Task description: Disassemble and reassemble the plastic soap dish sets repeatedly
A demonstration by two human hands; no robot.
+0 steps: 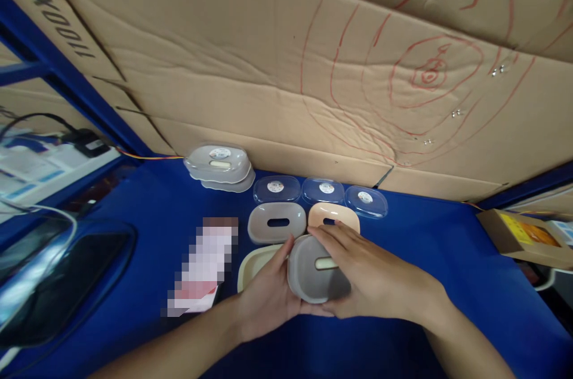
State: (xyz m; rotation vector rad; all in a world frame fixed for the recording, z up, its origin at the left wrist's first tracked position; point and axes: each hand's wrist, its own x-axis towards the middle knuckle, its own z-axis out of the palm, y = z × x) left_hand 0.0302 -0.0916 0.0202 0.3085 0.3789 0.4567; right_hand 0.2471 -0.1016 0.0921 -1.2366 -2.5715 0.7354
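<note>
A grey oval dish point(308, 274) with a slot in its middle is held between both of my hands, its inside facing me. My left hand point(268, 298) grips its left side and underside, thumb along the rim. Over the right side lie the closed fingers of my right hand point(367, 274), hiding that end. Something cream-coloured shows through the slot. Partly behind my left hand sits a cream oval dish point(250, 265). Just beyond are another grey dish point(264, 224) and a peach dish point(340, 212), each slotted.
Behind the dishes lie three clear lids point(290, 189) with round stickers. A stack of grey dishes point(228, 170) stands against the cardboard wall point(215, 68). A blurred-out flat item point(206, 259), a dark device with cables point(67, 283) and an open cardboard box point(510, 242) also rest on the blue table point(430, 242).
</note>
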